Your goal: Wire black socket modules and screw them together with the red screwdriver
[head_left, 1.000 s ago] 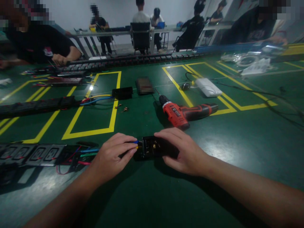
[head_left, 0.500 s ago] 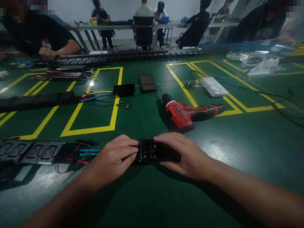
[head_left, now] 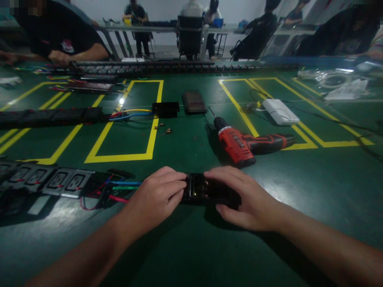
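Observation:
A black terminal box [head_left: 198,188] with brass-coloured screws inside lies in front of me, between my hands. My left hand [head_left: 160,193] is closed on its left end, fingertips on the edge. My right hand [head_left: 247,195] is wrapped round the right end, with its fingers on the far side and its thumb along the near side. Blue, green and red wires [head_left: 125,187] run from a socket strip [head_left: 70,183] towards the box and pass out of sight behind my left hand. A red and black cordless drill [head_left: 236,143] lies beyond my right hand.
Further off lie loose brass screws [head_left: 168,130], a second black box [head_left: 165,109] wired to another strip [head_left: 50,117], a brown block [head_left: 194,102] and a white adapter [head_left: 280,112]. Plastic bags [head_left: 344,85] lie at the right. Yellow tape marks the green tabletop. People sit across the table.
The whole scene has shifted slightly right in the picture as my head turned. My right thumb sits a little lower against the box's near side. Both hands stay at the box.

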`<state>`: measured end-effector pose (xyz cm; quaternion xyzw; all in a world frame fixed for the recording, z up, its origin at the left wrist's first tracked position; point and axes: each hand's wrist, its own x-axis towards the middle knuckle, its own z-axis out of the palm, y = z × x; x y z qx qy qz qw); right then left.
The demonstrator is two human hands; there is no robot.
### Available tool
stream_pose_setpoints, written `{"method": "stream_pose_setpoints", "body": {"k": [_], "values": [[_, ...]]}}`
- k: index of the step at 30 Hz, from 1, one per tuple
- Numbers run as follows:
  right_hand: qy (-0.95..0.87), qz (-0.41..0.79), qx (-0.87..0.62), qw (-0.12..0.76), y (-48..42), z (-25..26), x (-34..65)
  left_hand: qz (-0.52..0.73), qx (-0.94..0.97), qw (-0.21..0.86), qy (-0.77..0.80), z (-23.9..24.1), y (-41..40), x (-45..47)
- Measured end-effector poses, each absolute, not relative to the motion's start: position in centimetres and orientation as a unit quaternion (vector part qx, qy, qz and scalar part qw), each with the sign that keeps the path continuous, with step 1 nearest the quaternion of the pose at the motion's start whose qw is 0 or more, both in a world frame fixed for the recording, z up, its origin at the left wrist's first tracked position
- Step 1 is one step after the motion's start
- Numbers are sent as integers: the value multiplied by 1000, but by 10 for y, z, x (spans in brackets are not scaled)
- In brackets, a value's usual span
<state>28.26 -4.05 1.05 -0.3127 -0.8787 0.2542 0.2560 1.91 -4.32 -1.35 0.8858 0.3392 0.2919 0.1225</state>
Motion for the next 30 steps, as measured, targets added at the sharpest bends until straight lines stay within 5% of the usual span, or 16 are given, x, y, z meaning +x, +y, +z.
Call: {"method": "stream_pose_setpoints", "body": {"k": [30], "values": [[-857,104,-354,361,-43,12,284,324,869,93,362,-12,-42,22]]}}
